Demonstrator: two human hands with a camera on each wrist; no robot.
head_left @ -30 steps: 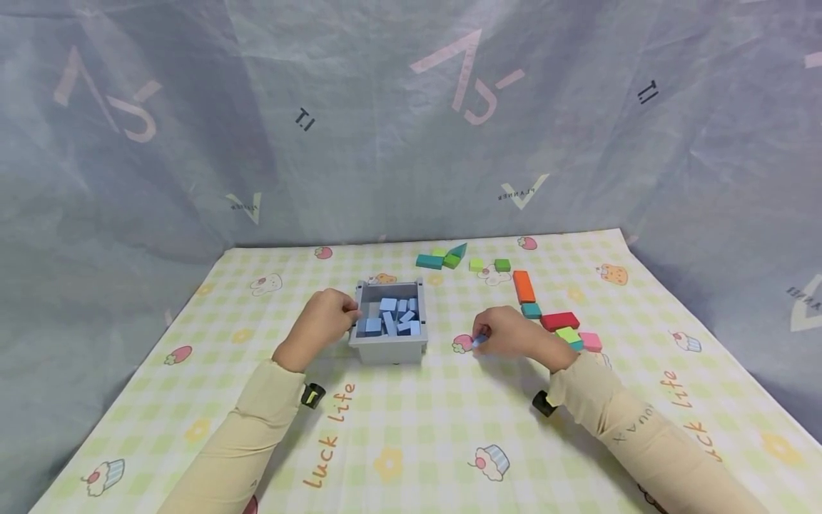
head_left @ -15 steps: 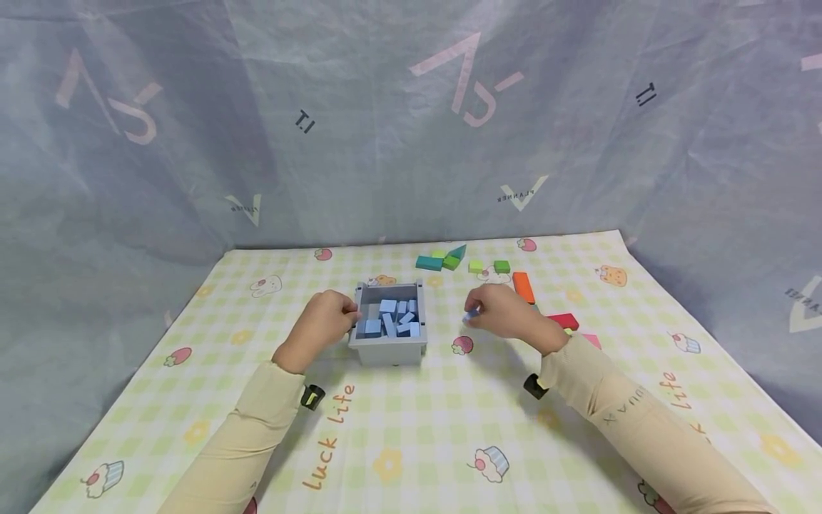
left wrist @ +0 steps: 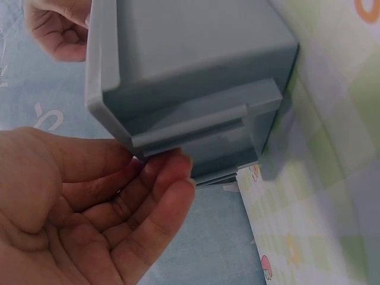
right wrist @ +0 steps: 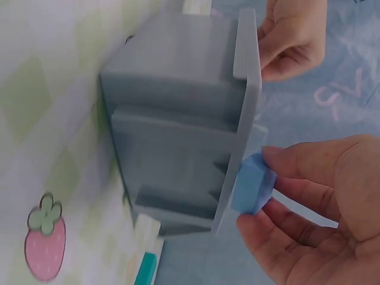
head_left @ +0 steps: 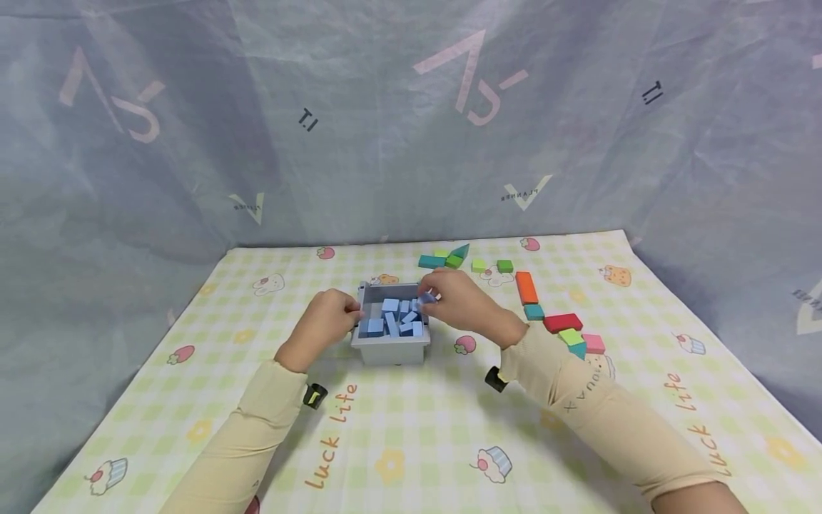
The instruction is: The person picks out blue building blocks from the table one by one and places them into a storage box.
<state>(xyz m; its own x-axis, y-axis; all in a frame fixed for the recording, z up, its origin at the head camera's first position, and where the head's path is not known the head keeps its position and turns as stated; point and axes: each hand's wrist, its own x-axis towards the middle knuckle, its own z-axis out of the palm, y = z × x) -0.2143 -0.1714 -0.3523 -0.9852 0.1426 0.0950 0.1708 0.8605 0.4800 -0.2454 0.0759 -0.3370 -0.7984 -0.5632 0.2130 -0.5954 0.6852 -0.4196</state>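
Note:
A grey plastic box (head_left: 393,351) holds several light blue blocks (head_left: 392,323). At its left wall, my left hand (head_left: 323,325) pinches the rim between thumb and fingers, as the left wrist view shows with the hand (left wrist: 101,202) at the box edge (left wrist: 196,127). My right hand (head_left: 459,300) is over the right rim of the box. Between its thumb and fingertips it pinches a light blue block (right wrist: 254,184), which appears close beside the rim in the right wrist view. In the head view, the fingers partly cover that block.
Right of the box lie an orange block (head_left: 526,288), a red block (head_left: 563,323), a pink block (head_left: 594,343) and a lime block (head_left: 570,336). Behind it are teal (head_left: 432,262) and green blocks (head_left: 505,265). A checked cloth (head_left: 257,442) covers the table; a grey curtain (head_left: 385,143) hangs behind.
My right hand has lifted the blue block off the cloth and carried it left to the box's right rim. The left hand has stayed at the left rim.

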